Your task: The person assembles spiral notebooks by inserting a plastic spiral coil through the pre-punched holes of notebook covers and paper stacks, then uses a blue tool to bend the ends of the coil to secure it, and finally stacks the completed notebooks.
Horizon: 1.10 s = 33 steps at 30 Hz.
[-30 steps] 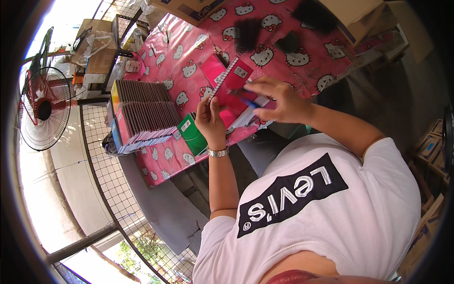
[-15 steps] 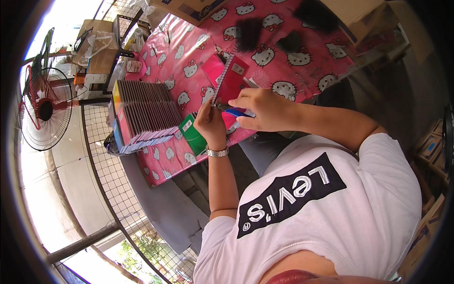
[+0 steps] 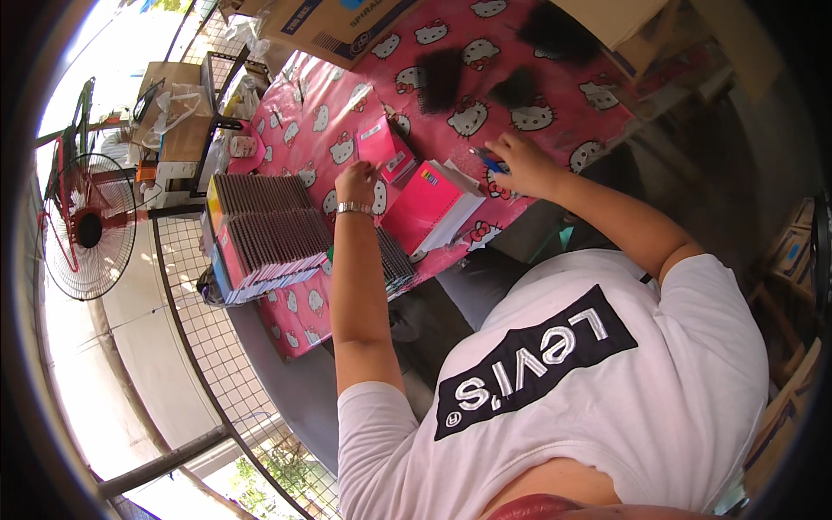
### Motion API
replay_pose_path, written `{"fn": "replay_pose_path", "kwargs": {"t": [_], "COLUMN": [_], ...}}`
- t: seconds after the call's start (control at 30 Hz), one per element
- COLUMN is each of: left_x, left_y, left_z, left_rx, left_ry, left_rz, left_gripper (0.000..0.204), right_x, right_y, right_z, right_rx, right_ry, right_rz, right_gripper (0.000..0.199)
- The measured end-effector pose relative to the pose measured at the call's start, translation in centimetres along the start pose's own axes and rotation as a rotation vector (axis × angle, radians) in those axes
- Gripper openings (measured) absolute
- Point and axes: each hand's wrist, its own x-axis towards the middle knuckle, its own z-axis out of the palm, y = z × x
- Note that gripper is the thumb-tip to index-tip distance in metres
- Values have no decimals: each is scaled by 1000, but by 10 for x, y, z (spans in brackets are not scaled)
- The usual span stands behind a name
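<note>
Currently, left hand: I have its fingers bunched above the table; whether they pinch anything, I cannot tell.
Metal-link wristband: round my left wrist.
Pink-covered notebooks: just beside those fingertips, at the hand's one o'clock.
Right hand: my fingers are closed round blue-handled pliers, nose toward ten o'clock.
Pink notebook stack: between my hands, at the right one's eight o'clock, white page edges showing.
Spiral-bound notebooks: massed at my left hand's eight o'clock.
Dark mesh-like bundle: on the pink tablecloth, between my right hand's ten and eleven.
Cardboard box: at my left hand's twelve.
</note>
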Motion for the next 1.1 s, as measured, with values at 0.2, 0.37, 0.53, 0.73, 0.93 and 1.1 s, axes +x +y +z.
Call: {"fn": "replay_pose_path", "kwargs": {"t": [0.2, 0.37, 0.53, 0.73, 0.93, 1.1], "left_x": [8, 13, 21, 4, -50, -122], "left_y": [2, -10, -6, 6, 127, 164], "left_z": [18, 22, 24, 3, -49, -26], "left_rx": [-915, -654, -618, -274, -125, 191], "left_ry": [-26, -26, -62, -124, 139, -17], "left_rz": [-891, -878, -809, -735, 311, 419], "left_gripper": [15, 18, 22, 24, 25, 20], "right_x": [18, 89, 101, 122, 115, 115], "right_y": [33, 103, 174, 157, 160, 86], "right_z": [-16, -81, -87, -94, -123, -109], "right_rx": [-29, -255, -656, -722, -354, -115], "right_ry": [220, 452, 480, 281, 501, 508], "right_rz": [-43, 184, 153, 182, 93, -146], "right_gripper": [45, 33, 27, 18, 23, 22]}}
